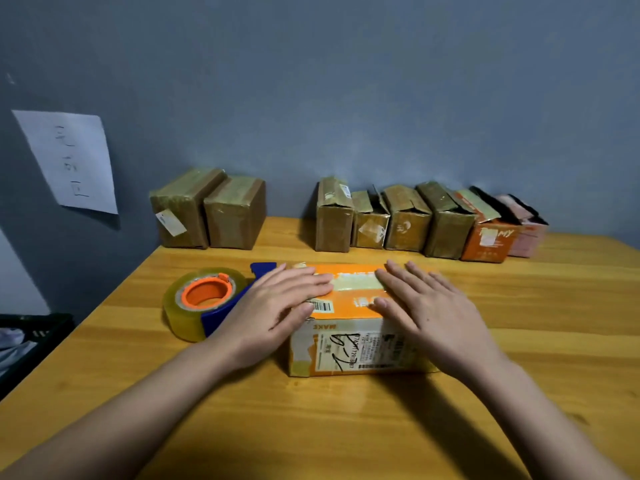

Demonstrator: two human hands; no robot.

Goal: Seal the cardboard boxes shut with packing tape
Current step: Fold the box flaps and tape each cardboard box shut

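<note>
Orange box [349,327] on the wooden table [346,427], directly beneath both hands, shown with its top flaps closed and a strip of clear tape [356,284] running along the centre seam. The left hand [277,306] and the right hand [426,306] lie flat on the top face, fingers straight and slightly spread, pressing rather than gripping; the strip shows in the gap between the two sets of fingertips. The pose suggests a smoothing step — the tape on this box appears applied and is being pressed down, though whether the strip wraps over the box ends cannot be told, since the hands cover them.

Just outside the left hand, touching or nearly touching its little-finger edge, rests the tape dispenser [207,303] — blue frame, orange core, a full-looking roll — held by neither hand.

Beyond the fingertips, against the grey wall, stand two groups of boxes. The two sealed boxes [207,213] past the left hand look fully taped. The row of six boxes [429,223] past the right hand looks unsealed, most with raised or gaping flaps.

By this reading, three boxes are done or nearly done, and about six appear to remain.
</note>
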